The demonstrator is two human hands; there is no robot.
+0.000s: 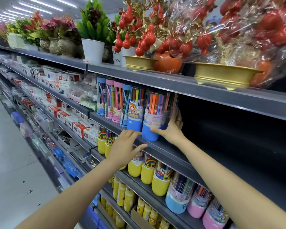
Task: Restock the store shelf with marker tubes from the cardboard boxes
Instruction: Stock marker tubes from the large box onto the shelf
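I see my right hand (171, 128) wrapped around a marker tube (157, 116) with a blue base, thumb across the front of the base and fingers curled behind the clear upper part. The tube stands upright at the front edge of the shelf (172, 152), last on the right in a row of tubes. Just to its left, touching or nearly so, stands a second blue-based tube (135, 109) with a cartoon label. Further left in the same row are 4 slimmer tubes (113, 100) with blue and pink lids. To the right of the held tube the shelf runs on dark and bare.

My left hand (125, 148) hovers just below the shelf edge, in front of the lower row, fingers spread and loosely bent, holding nothing. Its fingertips reach near the base of the second tube, but I cannot tell whether they touch it.

On the shelf below stand yellow-based tubes (147, 171), then pale blue and pink ones (195, 202) further right. On the top shelf sit potted artificial plants (92, 30) and red fruit ornaments in gold bowls (224, 75). Small white and red boxes (76, 126) fill the shelves to the left along the aisle.
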